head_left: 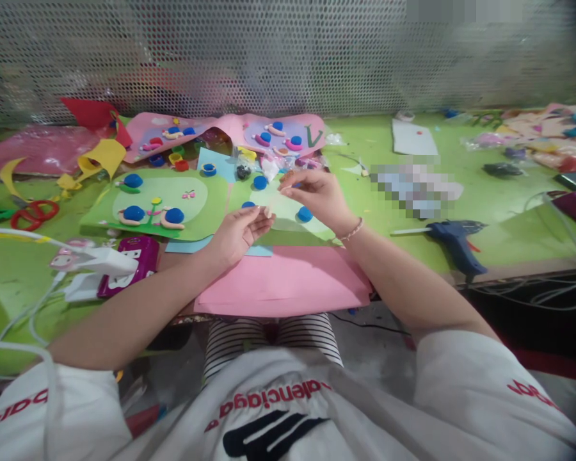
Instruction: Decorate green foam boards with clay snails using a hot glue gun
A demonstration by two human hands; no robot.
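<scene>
Over the right half of a green felt sheet (216,214), my left hand (240,234) pinches a small pale piece (267,211) between thumb and fingertips. My right hand (319,195) is just to its right and a little farther away, thumb and forefinger closed together; whatever they hold is too small to make out. Under and around my hands, blue domes (305,214) lie on a light green patch. On the sheet's left half, snail shapes with blue domes (134,214) sit beside a yellow flower (156,202).
Pink felt (288,282) lies at the front edge. A blue glue gun (456,243) rests at right, a purple power strip (134,266) with white cables at left, near red scissors (34,215). Behind are a decorated pink sheet (249,121) and a perforated metal screen (288,57).
</scene>
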